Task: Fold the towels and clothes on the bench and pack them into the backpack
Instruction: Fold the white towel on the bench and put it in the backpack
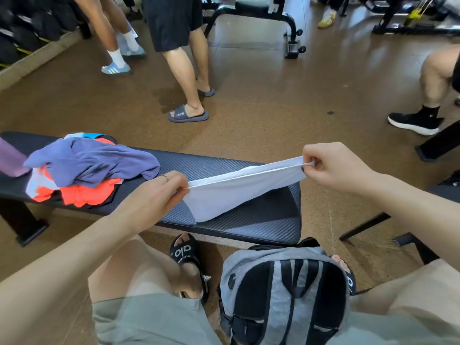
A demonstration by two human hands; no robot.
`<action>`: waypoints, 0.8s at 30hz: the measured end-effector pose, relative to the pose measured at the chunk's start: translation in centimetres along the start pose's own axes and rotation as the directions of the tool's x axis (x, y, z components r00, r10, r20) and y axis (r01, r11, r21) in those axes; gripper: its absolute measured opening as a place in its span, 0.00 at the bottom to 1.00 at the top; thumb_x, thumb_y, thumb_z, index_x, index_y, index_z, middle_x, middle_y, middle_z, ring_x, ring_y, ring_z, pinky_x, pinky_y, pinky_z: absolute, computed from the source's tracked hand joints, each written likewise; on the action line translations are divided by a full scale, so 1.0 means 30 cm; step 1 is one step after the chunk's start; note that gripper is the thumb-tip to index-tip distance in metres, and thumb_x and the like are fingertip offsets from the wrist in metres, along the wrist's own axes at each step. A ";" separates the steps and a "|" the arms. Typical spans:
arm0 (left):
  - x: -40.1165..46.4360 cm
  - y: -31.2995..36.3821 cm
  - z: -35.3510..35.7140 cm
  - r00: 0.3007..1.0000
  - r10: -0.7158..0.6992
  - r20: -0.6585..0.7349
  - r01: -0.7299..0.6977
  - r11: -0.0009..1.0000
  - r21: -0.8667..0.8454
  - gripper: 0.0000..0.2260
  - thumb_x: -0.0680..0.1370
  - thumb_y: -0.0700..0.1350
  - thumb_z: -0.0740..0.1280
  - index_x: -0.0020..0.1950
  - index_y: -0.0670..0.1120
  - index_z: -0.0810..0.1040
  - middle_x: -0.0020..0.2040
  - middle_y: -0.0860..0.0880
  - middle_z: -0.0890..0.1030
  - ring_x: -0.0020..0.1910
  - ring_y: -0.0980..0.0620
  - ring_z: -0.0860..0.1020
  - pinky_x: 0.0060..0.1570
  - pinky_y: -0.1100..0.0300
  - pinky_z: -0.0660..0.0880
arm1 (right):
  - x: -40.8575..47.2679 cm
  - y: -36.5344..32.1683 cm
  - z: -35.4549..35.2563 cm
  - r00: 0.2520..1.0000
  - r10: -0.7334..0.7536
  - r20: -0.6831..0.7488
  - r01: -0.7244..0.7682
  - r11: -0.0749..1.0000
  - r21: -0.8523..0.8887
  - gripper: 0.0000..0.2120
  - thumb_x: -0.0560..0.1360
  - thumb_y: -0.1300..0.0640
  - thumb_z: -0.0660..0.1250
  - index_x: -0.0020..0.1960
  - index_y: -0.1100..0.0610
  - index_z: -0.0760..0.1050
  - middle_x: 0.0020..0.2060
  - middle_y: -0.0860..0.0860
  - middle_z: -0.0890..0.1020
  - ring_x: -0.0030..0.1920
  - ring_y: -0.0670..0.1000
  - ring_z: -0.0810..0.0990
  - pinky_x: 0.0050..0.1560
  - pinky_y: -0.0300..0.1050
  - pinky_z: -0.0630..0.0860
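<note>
A white towel [231,190] is stretched between my two hands above the right half of the black padded bench [261,220]. My left hand [154,195] pinches its left end, my right hand [333,168] pinches its right end higher up, and the towel's lower fold sags onto the bench. On the bench's left half lies a heap of clothes: a purple-blue garment [99,163] over an orange one [87,195]. A grey and black backpack [283,295] stands on the floor between my knees, straps facing up.
A mauve item [11,160] lies at the bench's far left end. Several people stand or sit on the brown floor beyond the bench, the nearest one in slides [188,115]. Black gym equipment frames [291,33] stand at the back and another frame [373,225] at right.
</note>
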State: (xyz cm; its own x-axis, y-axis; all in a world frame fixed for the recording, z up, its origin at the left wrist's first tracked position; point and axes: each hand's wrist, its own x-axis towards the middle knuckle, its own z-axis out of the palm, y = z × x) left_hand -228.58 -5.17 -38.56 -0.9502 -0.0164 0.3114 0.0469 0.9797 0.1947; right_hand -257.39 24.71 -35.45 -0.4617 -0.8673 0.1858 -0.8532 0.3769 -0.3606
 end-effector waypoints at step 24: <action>0.131 -0.102 -0.137 0.941 -0.219 -0.258 0.248 0.965 0.086 0.06 0.79 0.37 0.70 0.54 0.45 0.84 0.44 0.48 0.81 0.43 0.47 0.79 0.41 0.53 0.74 | 0.084 -0.162 -0.026 0.919 0.234 -0.318 -0.141 0.947 0.289 0.07 0.72 0.61 0.67 0.45 0.52 0.71 0.34 0.51 0.76 0.36 0.50 0.74 0.38 0.47 0.73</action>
State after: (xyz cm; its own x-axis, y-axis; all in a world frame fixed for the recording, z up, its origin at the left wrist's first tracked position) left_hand -231.21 -9.05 -34.11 -0.8246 -0.2817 0.4906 -0.2173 0.9584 0.1851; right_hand -254.60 20.95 -32.53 -0.7011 -0.6053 0.3768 -0.6723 0.3853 -0.6321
